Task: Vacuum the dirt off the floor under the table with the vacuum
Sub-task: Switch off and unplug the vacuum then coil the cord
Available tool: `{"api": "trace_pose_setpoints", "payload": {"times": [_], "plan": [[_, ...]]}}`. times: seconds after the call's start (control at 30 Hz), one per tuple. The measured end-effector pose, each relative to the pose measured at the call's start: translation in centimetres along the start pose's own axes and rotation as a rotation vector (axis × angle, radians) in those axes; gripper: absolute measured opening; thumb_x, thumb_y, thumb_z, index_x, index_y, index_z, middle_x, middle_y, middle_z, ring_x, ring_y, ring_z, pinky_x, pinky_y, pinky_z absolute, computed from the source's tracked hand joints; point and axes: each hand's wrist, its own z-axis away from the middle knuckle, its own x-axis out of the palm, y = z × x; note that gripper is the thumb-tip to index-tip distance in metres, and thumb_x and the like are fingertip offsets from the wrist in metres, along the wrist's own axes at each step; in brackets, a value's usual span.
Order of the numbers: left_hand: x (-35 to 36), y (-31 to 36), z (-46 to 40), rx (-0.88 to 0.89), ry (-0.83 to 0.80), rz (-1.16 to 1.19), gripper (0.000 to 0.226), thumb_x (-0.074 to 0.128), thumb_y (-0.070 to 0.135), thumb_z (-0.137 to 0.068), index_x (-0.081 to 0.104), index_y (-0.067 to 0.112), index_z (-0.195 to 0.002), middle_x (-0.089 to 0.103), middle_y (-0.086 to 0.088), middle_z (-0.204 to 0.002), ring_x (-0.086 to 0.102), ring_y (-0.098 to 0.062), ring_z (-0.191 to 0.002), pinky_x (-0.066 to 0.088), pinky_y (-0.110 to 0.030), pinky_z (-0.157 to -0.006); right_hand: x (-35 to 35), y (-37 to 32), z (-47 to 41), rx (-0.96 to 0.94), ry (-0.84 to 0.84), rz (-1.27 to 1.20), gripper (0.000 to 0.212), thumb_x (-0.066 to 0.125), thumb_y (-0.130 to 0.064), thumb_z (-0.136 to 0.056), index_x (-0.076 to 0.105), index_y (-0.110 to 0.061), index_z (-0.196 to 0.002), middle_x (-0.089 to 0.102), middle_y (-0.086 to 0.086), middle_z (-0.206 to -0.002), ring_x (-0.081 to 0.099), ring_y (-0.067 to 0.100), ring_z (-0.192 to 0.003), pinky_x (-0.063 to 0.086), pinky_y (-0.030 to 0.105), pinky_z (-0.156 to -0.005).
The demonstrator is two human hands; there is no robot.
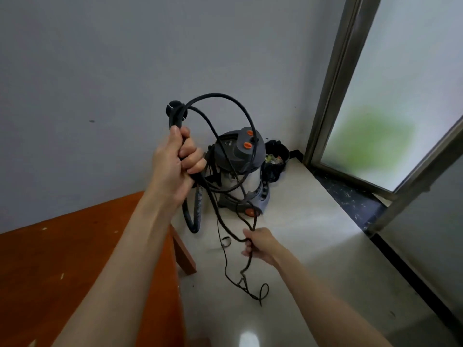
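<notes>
At frame centre, the left hand (178, 156) grips the coiled black cord (226, 101); the right hand (258, 244) pinches its lower strands before the vacuum (241, 171).

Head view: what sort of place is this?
Probably a room corner in a home or office: plain wall, glossy tiled floor, frosted glass door, with a canister vacuum beside a wooden table.
</notes>
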Motion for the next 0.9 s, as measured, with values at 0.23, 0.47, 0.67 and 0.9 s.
{"api": "trace_pose_setpoints", "payload": {"times": [0.23,0.47,0.67,0.9], "plan": [[-5.3,-1.7,0.5,-0.026,0.205,-0.719,0.030,0.027,0.026,-0.103,0.044,0.017,-0.080,0.037,0.009,-0.049,0.031,-0.002,-0.037,0.028,-0.015,-0.038,-8.3,-1.2,-0.1,-0.243,0.581,0.457,0.035,0.046,-0.025,-0.099,0.062,0.003,-0.086,0.065,0.023,-0.089,0.060,0.038,-0.088,0.048,0.041,-0.077],[-9.3,-1.5,0.4,0.024,0.341,-1.074,0.028,0.029,0.028,-0.102,0.047,0.019,-0.082,0.041,0.000,-0.064,0.038,-0.015,-0.053,0.033,-0.029,-0.052,-14.5,-1.3,1.2,-0.096,0.325,-0.176,0.026,0.043,-0.017,-0.101,0.053,-0.003,-0.082,0.024,-0.004,-0.043,0.019,0.006,-0.030,0.015,0.016,-0.029],[-12.1,-1.1,-0.1,0.141,0.536,-1.155,0.028,0.026,0.028,-0.103,0.048,0.011,-0.099,0.045,-0.001,-0.068,0.044,-0.019,-0.058,0.036,-0.031,-0.056,-17.6,-0.6,2.4,-0.131,0.142,-0.669,0.034,0.036,-0.025,-0.103,0.041,-0.013,-0.071,0.020,0.000,-0.033,0.018,0.004,-0.025,0.014,0.018,-0.028],[-10.9,-5.9,1.4,0.005,0.272,-1.205,0.028,0.029,0.029,-0.102,0.048,0.020,-0.084,0.045,-0.002,-0.069,0.042,-0.016,-0.059,0.033,-0.026,-0.052,-13.0,-4.1,2.0,-0.133,0.139,-0.926,0.026,0.032,-0.012,-0.098,0.050,-0.010,-0.080,0.025,-0.006,-0.033,0.020,0.007,-0.024,0.015,0.016,-0.029]]}}
